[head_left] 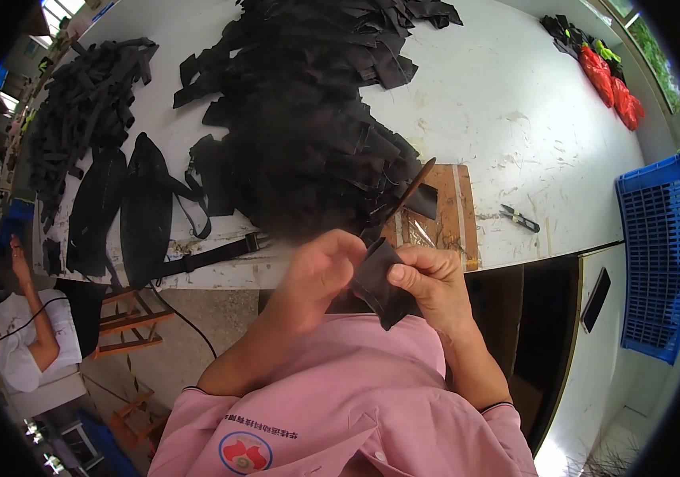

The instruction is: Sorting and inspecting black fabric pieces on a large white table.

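Observation:
A small folded piece of black fabric, perhaps a little pouch, is held in front of my chest at the table's near edge. My right hand pinches its right side, thumb on top. At its upper left edge, the curled fingers of my left hand grip it; that hand is slightly blurred and its fingertips are partly hidden. Just beyond the fabric, a narrow brown pointed tool slants up over a wooden board. A large heap of black fabric pieces lies beyond my hands.
Left on the white table are dark strips and black waist bags with a buckled strap. Thread snips lie right of the board. Red bags, a blue crate and a phone are further right. A person sits left.

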Tool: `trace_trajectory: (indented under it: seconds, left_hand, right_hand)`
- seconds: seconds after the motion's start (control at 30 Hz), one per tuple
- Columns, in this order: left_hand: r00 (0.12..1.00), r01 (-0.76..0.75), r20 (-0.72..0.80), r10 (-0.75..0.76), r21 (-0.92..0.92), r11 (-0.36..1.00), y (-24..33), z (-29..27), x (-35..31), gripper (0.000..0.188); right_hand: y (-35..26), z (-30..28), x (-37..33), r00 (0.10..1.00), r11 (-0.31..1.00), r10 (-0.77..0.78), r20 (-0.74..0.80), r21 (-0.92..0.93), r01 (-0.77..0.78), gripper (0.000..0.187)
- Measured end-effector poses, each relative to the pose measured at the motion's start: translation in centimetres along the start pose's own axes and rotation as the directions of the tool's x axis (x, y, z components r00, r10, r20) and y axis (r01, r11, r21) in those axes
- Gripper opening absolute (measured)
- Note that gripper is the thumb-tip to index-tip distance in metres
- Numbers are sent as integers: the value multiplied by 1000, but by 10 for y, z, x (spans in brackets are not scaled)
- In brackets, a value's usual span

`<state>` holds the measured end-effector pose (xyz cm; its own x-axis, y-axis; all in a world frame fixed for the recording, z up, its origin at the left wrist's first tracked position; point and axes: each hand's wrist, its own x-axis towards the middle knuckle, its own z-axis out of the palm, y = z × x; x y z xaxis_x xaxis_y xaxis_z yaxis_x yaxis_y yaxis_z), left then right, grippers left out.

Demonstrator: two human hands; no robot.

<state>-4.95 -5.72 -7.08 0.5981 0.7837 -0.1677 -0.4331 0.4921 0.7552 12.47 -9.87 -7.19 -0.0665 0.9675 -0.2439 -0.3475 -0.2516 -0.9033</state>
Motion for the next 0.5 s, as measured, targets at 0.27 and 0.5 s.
trace_trajectory:
  seconds: [0.27, 0.5]
  left_hand:
    - [946, 280, 75, -315, 302, 911, 23, 4, 14, 18]
    - [997, 81, -56, -58, 665, 742, 22, 1, -5, 6]
  right_hand:
    - [-16, -15, -4, 991, 958, -12, 136, -281, 50, 11]
    - [-3, -31, 2, 993, 880, -74, 95, -462, 110, 9]
